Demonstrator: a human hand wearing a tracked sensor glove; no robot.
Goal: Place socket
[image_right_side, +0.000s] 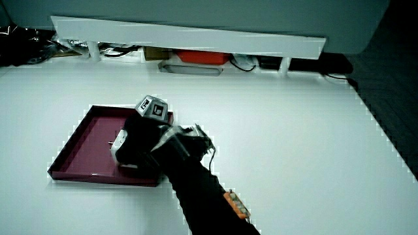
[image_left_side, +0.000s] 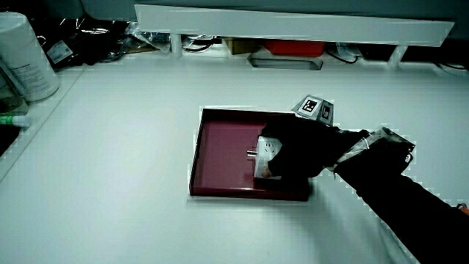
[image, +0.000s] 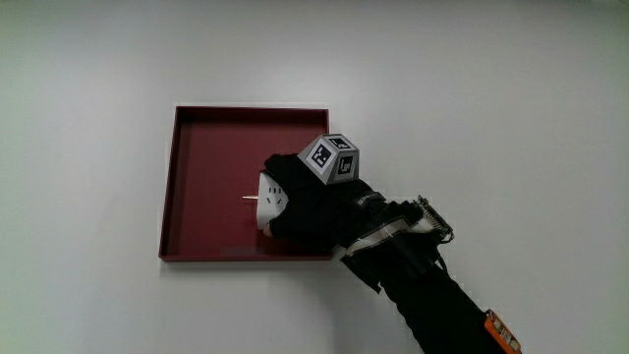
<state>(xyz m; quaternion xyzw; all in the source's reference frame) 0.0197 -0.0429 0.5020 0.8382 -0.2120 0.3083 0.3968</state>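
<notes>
- A dark red square tray (image: 201,187) with a low raised rim lies on the white table (image: 88,108); it also shows in both side views (image_left_side: 220,154) (image_right_side: 85,147).
- A low white partition (image_left_side: 293,26) stands along the table's edge farthest from the person, with cables and a red box-like thing (image_left_side: 293,48) showing under it in a side view; the same red thing (image_right_side: 199,57) shows in a side view too.
- A pale cylindrical container (image_left_side: 26,59) with a label stands near a corner of the table, well apart from the tray; its printing is too small to read.
- Nothing lies between the tray and the person's edge of the table except the black-sleeved forearm (image: 432,300), which crosses the tray's nearer corner.
- The only readable marking is the black-and-white square pattern on the small cube (image: 332,157) on the back of the glove; no words or brand can be made out.
- The hand (image: 314,206) is over the part of the tray nearer the person, its grip closed around the white socket (image: 272,197).
- The socket sits low in the tray, at or just above the floor; whether it touches cannot be told. Its pale face with dark slots shows past the fingers (image: 280,167), and a thin pin sticks out toward the tray's bare middle.
- In both side views the socket (image_left_side: 267,155) (image_right_side: 119,145) shows as a white block mostly covered by the glove.
</notes>
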